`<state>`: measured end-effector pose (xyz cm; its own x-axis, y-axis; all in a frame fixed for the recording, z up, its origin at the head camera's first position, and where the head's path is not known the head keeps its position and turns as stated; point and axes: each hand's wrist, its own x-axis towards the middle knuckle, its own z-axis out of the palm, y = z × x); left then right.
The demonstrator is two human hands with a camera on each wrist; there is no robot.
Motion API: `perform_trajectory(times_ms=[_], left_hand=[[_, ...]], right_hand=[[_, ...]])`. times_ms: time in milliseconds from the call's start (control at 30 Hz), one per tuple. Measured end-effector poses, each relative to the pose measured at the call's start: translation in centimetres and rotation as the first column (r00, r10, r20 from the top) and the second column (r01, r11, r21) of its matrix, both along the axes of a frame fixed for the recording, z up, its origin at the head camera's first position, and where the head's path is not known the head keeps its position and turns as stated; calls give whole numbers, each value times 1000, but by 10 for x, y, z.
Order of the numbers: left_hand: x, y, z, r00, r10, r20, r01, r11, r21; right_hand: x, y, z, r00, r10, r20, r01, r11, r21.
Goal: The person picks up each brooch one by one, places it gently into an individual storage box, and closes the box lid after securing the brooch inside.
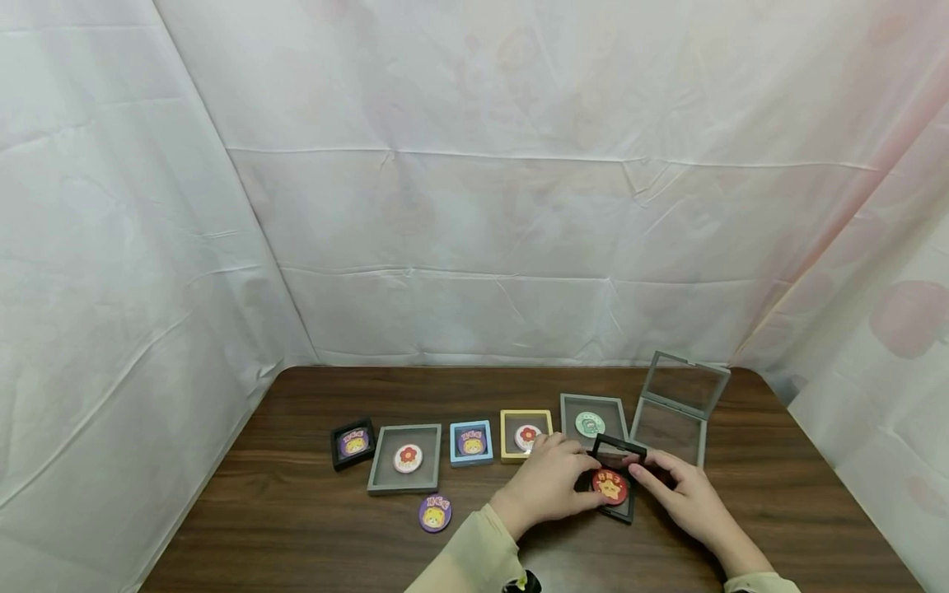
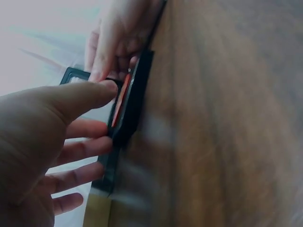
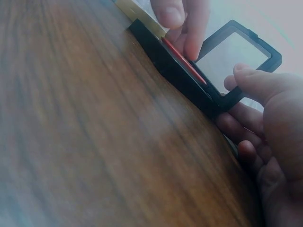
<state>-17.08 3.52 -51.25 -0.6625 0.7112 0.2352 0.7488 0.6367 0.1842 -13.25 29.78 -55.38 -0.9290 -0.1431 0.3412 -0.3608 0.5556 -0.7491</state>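
Observation:
A red round badge (image 1: 610,487) with a yellow figure lies at the lower half of an opened black display frame (image 1: 620,511). My left hand (image 1: 547,481) holds the badge at its edge, thumb and forefinger apart across it, the other fingers spread beside the frame. On the other side, my right hand (image 1: 683,497) grips the frame near its hinge, the thumb on the raised lid (image 3: 265,49). In the right wrist view the badge (image 3: 183,60) shows edge-on, slightly above the frame's rim. Clear film spans the lid.
Behind the hands stand a grey frame (image 1: 563,412) with a green badge, a yellow frame (image 1: 507,455) and an opened grey frame (image 1: 704,436). Leftward lie a blue frame (image 1: 471,462), another grey frame (image 1: 380,469), a small black frame (image 1: 338,449) and a loose purple badge (image 1: 435,513).

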Motion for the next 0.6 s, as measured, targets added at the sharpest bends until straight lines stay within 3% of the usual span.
perform_trajectory(times_ms=[167, 300, 600], left_hand=[[-9, -9, 5, 993, -78, 92, 72, 995, 67], [-16, -15, 11, 985, -129, 111, 112, 983, 144], [-23, -33, 20, 976, -44, 214, -1, 979, 205]], right_hand=[[1, 0, 1, 1000, -24, 3, 24, 999, 28], [1, 0, 1, 999, -34, -11, 35, 998, 56], [0, 0, -1, 998, -8, -55, 12, 998, 65]])
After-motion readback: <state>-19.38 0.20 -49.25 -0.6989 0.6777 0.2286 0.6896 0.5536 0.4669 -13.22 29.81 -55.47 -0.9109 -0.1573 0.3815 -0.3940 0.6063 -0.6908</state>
